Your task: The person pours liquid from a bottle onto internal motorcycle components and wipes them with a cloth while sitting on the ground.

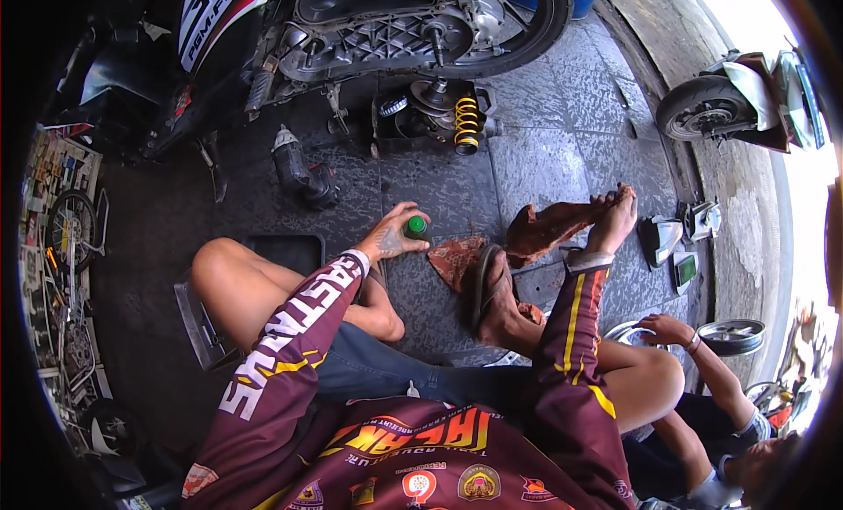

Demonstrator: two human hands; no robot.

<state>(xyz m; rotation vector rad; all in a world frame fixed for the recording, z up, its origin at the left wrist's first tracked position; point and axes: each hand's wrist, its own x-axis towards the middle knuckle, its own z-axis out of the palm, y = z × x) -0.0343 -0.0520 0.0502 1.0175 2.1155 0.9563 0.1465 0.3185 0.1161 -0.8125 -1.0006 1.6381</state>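
My left hand (392, 235) is closed around a small dark container with a green cap (416, 223), which stands at or just above the floor in front of me. My right hand (613, 222) reaches forward to the right and grips one end of a stained reddish-brown rag (546, 235). The rag hangs to the left from my fingers. Between my hands lies another reddish-brown cloth piece (457, 262) on the floor, beside my sandalled foot (495, 292).
Ahead stands a scooter with its engine casing (378, 40) exposed. Below it sits a box of parts with a yellow coil spring (466, 124). A black duct-like part (303, 172) lies to the left. Another person's hand (665, 329) is near a wheel rim (731, 336) at right.
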